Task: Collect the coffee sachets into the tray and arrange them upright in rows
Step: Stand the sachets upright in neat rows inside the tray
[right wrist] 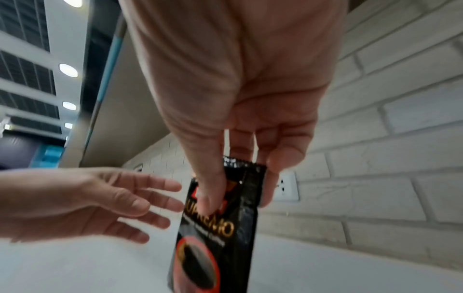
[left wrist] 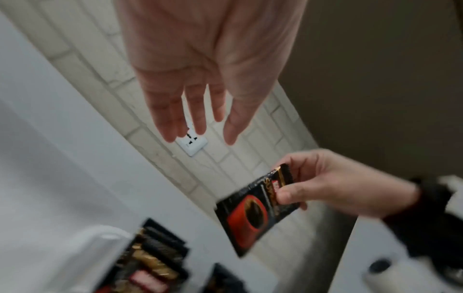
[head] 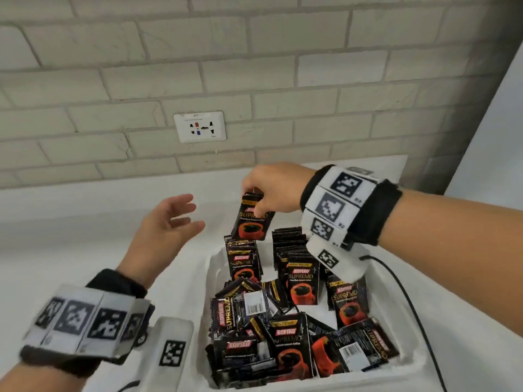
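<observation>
Right hand (head: 273,190) pinching a Kopiko Supremo sachet (head: 252,220) by its top above the tray (head: 382,315), left hand (head: 167,222) spread open just beside it, holding nothing

The black sachets (head: 300,283) in the tray read "KOPIKO SUPREMO"; one shows a barcode.
</observation>
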A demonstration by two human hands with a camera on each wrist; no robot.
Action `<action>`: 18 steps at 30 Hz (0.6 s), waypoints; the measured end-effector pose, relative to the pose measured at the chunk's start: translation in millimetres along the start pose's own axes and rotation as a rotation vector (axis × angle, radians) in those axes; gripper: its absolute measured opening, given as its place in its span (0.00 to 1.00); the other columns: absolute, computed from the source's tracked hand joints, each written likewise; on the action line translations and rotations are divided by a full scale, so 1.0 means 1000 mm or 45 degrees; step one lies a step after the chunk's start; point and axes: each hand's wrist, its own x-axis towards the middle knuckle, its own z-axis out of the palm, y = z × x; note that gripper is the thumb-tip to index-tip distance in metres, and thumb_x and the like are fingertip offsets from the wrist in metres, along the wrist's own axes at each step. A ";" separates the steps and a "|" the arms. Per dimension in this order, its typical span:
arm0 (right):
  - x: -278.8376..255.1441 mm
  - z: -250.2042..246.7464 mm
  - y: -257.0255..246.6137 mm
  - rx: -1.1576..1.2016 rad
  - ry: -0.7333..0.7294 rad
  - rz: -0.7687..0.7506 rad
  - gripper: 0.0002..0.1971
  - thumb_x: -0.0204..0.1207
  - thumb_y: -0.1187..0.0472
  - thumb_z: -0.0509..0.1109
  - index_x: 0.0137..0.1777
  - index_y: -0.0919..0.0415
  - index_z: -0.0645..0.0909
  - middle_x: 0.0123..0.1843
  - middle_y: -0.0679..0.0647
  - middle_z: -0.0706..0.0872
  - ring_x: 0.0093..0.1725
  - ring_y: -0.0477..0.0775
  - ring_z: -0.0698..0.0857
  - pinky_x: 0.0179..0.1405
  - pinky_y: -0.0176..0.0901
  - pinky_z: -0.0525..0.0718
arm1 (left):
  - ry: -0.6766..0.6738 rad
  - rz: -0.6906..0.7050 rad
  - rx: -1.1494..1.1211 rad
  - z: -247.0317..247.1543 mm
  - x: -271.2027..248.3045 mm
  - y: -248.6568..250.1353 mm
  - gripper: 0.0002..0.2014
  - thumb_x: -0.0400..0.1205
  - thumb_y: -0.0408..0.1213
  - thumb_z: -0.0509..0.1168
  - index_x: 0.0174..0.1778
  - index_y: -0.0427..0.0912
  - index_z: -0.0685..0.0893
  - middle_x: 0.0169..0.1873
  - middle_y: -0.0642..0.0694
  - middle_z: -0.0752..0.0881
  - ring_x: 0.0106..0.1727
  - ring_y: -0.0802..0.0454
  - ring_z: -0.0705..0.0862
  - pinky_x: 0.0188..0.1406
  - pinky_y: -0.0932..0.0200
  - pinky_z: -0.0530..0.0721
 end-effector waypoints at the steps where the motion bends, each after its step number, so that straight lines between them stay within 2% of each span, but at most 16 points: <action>1: 0.007 0.009 -0.004 -0.069 -0.084 -0.015 0.16 0.75 0.59 0.71 0.62 0.57 0.80 0.53 0.51 0.81 0.47 0.48 0.76 0.44 0.41 0.73 | -0.040 -0.025 0.143 0.001 0.005 -0.007 0.22 0.77 0.28 0.70 0.64 0.48 0.76 0.55 0.51 0.82 0.58 0.48 0.80 0.55 0.56 0.76; 4: 0.025 0.035 -0.013 -0.179 -0.257 -0.019 0.17 0.75 0.60 0.70 0.64 0.58 0.78 0.60 0.57 0.81 0.54 0.57 0.82 0.45 0.44 0.76 | -0.177 -0.093 0.426 0.010 0.015 -0.022 0.27 0.77 0.31 0.71 0.71 0.45 0.72 0.60 0.48 0.79 0.57 0.50 0.79 0.53 0.59 0.74; 6: 0.035 0.048 -0.018 -0.167 -0.336 0.002 0.14 0.78 0.62 0.66 0.63 0.60 0.77 0.61 0.59 0.79 0.54 0.58 0.80 0.45 0.43 0.73 | -0.262 -0.129 0.528 0.016 0.021 -0.029 0.29 0.77 0.33 0.70 0.74 0.44 0.70 0.63 0.46 0.78 0.56 0.51 0.78 0.54 0.59 0.75; 9: 0.045 0.063 -0.028 -0.250 -0.391 -0.040 0.06 0.78 0.63 0.67 0.52 0.62 0.77 0.48 0.57 0.79 0.43 0.56 0.79 0.39 0.44 0.75 | -0.385 -0.190 0.601 0.023 0.029 -0.036 0.30 0.78 0.35 0.70 0.76 0.45 0.67 0.66 0.46 0.77 0.58 0.50 0.78 0.58 0.57 0.78; 11: 0.051 0.070 -0.033 -0.325 -0.402 -0.080 0.06 0.77 0.63 0.67 0.52 0.62 0.78 0.41 0.54 0.77 0.42 0.56 0.79 0.39 0.43 0.77 | -0.457 -0.212 0.634 0.026 0.034 -0.039 0.32 0.77 0.36 0.70 0.76 0.45 0.65 0.67 0.45 0.77 0.59 0.49 0.79 0.60 0.57 0.77; 12: 0.053 0.075 -0.034 -0.346 -0.412 -0.098 0.08 0.78 0.64 0.66 0.55 0.62 0.78 0.43 0.54 0.78 0.43 0.56 0.80 0.41 0.43 0.78 | -0.485 -0.217 0.637 0.028 0.036 -0.040 0.33 0.77 0.35 0.71 0.77 0.45 0.65 0.67 0.45 0.77 0.58 0.49 0.79 0.59 0.58 0.77; 15: 0.055 0.090 -0.037 -0.392 -0.430 -0.138 0.14 0.80 0.66 0.62 0.65 0.64 0.77 0.61 0.58 0.79 0.58 0.59 0.81 0.49 0.47 0.78 | -0.545 -0.210 0.620 0.032 0.038 -0.042 0.35 0.76 0.32 0.72 0.77 0.43 0.64 0.67 0.46 0.77 0.53 0.51 0.82 0.55 0.61 0.76; 18: 0.055 0.098 -0.034 -0.411 -0.367 -0.164 0.14 0.81 0.66 0.61 0.65 0.62 0.77 0.62 0.57 0.79 0.59 0.59 0.81 0.44 0.45 0.76 | -0.580 -0.192 0.643 0.036 0.037 -0.045 0.34 0.75 0.30 0.72 0.76 0.42 0.65 0.64 0.45 0.79 0.46 0.54 0.82 0.52 0.63 0.75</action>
